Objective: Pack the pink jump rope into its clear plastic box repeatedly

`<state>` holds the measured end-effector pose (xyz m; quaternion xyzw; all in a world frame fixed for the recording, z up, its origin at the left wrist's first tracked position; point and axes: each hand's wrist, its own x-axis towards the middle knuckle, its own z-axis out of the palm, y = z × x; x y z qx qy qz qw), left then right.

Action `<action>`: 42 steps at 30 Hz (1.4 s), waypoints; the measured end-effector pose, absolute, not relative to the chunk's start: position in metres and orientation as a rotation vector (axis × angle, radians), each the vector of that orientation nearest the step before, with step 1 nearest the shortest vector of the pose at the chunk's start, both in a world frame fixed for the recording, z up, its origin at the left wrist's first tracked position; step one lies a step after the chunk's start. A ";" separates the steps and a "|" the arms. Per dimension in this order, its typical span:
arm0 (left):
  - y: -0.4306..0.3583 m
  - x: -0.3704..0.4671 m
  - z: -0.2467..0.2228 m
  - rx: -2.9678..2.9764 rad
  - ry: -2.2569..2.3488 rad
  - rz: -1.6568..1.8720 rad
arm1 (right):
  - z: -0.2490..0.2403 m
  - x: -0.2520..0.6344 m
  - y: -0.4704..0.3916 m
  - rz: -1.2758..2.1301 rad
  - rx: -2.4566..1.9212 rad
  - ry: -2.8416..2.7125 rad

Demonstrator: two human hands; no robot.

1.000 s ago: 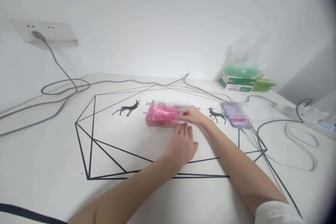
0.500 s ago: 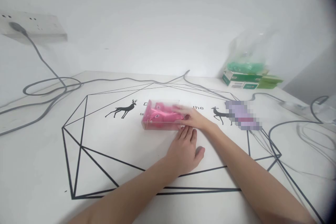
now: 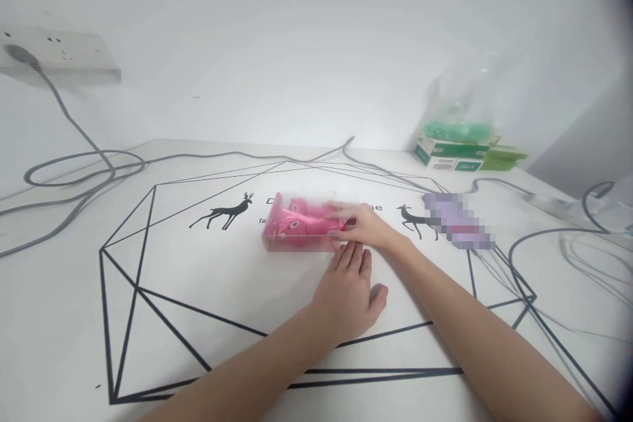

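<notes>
A clear plastic box [image 3: 301,244] with a pink thing [image 3: 301,224] inside lies on its side on the white tabletop. Round eye shapes mark the pink thing; its kind cannot be made out. At the box's right end, my right hand [image 3: 366,225] has fingers and thumb closed around the near end of the pink thing. Blur hides how deep the fingertips reach. My left hand [image 3: 349,293] lies palm down just in front, fingers stretched to the box's near right corner and thumb apart. It holds nothing.
A purple pixelated flat item [image 3: 457,219] lies right of the box. Green-and-white cartons [image 3: 450,153] under a clear bag [image 3: 459,105] stand at the back right. Grey cables [image 3: 69,201] loop at the left and a black cable [image 3: 512,264] at the right. A socket panel [image 3: 59,53] is on the wall.
The view has shifted slightly, so the tabletop sits lower in the picture. Both hands keep nearly the same places at the box, with the right fingers shifted only a little.
</notes>
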<state>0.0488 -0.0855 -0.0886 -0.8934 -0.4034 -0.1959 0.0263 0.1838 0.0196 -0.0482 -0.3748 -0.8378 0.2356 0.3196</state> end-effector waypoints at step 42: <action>-0.086 0.050 -0.079 -2.793 -1.311 -0.594 | -0.032 0.202 0.022 0.550 -0.932 -2.390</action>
